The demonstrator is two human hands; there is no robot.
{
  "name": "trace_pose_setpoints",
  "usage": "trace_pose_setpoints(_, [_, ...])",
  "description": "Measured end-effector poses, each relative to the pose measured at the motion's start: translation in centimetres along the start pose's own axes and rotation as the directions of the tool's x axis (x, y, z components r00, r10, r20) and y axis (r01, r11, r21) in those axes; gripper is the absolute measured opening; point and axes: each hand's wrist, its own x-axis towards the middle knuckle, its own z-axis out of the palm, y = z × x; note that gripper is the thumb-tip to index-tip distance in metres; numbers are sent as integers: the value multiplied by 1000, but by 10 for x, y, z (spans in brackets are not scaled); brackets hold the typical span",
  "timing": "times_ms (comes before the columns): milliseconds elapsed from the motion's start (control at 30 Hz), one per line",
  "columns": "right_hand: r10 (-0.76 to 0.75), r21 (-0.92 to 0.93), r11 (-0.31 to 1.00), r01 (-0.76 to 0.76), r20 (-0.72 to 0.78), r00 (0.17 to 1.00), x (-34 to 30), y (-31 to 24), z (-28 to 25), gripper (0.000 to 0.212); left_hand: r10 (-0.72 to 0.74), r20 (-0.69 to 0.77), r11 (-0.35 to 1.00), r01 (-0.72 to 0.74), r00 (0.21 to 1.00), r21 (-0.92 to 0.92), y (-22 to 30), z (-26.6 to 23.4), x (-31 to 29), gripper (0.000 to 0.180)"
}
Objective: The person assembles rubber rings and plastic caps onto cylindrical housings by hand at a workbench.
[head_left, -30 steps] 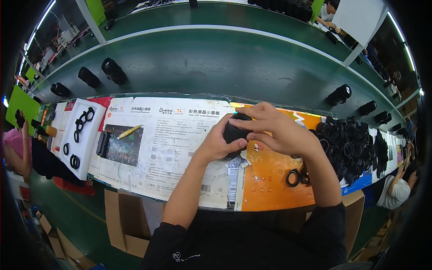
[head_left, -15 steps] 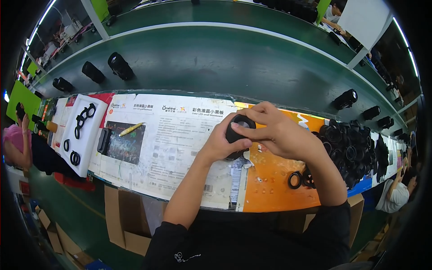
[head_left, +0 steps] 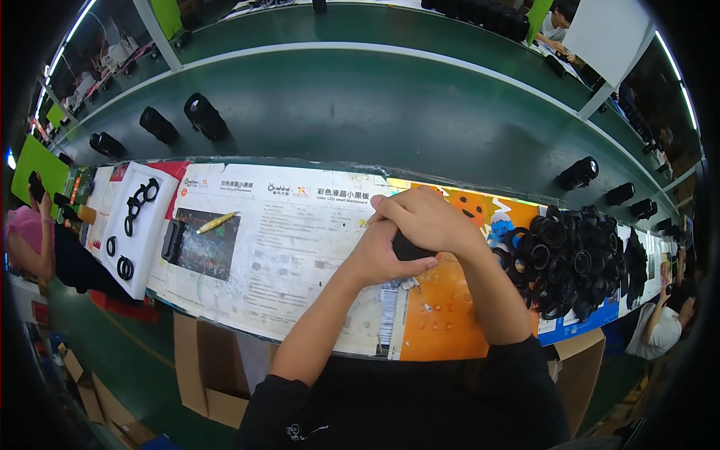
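Both my hands clasp one small black part (head_left: 409, 246) over the middle of the paper-covered bench. My left hand (head_left: 379, 259) cups it from below and from the left. My right hand (head_left: 427, 221) wraps over its top, so most of the part is hidden. To the right of my hands lies a big heap of black rings (head_left: 574, 262). No ring shows beside my right forearm now.
A white tray (head_left: 120, 240) with a few black rings sits at the bench's left end, next to a yellow pen (head_left: 216, 222). Black cylindrical parts (head_left: 204, 116) stand on the green conveyor (head_left: 375, 112) behind. Other people work at far left and far right. Cardboard boxes (head_left: 206, 367) sit under the bench.
My hands stay closed on the black part, with the right hand now covering it more. The view has shifted slightly. The loose ring seen by my right forearm is no longer visible.
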Motion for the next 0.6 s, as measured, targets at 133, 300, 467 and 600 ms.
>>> trace_pose_setpoints(133, [-93,29,995,98,-130,987,-9,5,3,44,67,-7,998,-67,998,1,0,2,0,63])
trace_pose_setpoints(300, [-60,58,996,71,-166,984,-14,11,4,40,-2,18,1000,2,1000,-20,5,8,2,66])
trace_pose_setpoints(467, [-67,62,995,80,-184,981,-19,10,6,39,4,-2,1000,-4,1000,26,9,10,-5,71])
trace_pose_setpoints(600, [-123,57,989,137,-208,970,-21,15,12,39,-8,31,1000,7,1000,22,6,9,-6,73])
